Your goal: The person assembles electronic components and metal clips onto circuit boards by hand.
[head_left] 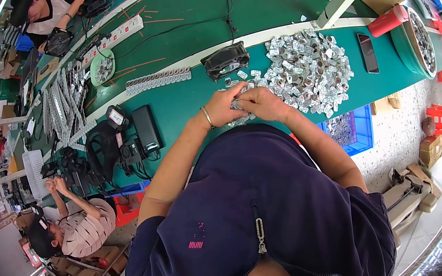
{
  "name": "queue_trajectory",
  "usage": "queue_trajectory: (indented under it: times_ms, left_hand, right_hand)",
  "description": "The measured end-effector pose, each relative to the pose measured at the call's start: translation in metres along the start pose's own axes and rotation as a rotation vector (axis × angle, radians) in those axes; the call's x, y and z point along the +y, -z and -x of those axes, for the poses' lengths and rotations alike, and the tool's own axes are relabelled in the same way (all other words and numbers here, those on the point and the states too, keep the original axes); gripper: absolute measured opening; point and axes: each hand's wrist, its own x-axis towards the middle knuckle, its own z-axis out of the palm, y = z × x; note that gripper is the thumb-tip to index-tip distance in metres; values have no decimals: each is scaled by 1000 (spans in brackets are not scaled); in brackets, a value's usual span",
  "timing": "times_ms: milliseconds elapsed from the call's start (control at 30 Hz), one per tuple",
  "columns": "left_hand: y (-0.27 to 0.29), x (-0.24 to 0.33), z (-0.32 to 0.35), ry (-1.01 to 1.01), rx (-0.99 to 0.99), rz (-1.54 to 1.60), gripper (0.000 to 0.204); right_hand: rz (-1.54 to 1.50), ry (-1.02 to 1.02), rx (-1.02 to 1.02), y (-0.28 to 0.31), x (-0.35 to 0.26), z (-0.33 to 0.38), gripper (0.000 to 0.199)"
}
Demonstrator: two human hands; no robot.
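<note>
My left hand (221, 107) and my right hand (265, 103) meet over the near edge of the green table, fingers closed together. Between their fingertips shows a bit of a small silvery metal part (235, 104), mostly hidden by the fingers. More such parts lie under and around the hands. Just right of my right hand spreads a large heap of small silvery metal parts (310, 72), some with brownish round pieces. Beyond my left hand stands a black square fan (225, 62). To its left, similar parts stand in a neat row (158, 80).
A black phone (368, 53), red cup (389, 20) and green tub (408, 52) stand right. A blue crate (364, 129) sits below the table edge. Left are a black box (146, 128), dark devices (103, 149), metal strips (65, 103) and a power strip (112, 39). Two people work at left.
</note>
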Motion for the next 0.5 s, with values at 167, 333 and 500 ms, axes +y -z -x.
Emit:
queue_trajectory:
  times_ms: [167,333,500]
  left_hand:
    - [9,9,6,304,-144,236,72]
    - [1,-13,7,33,29,301,55]
    - [25,-5,10,457,-240,261,17]
  right_hand:
    - [87,114,-73,-3,-5,-1,21]
    - [-22,-56,-3,-3,-10,-3,20]
    - [-68,-132,24,3,-12,-5,22]
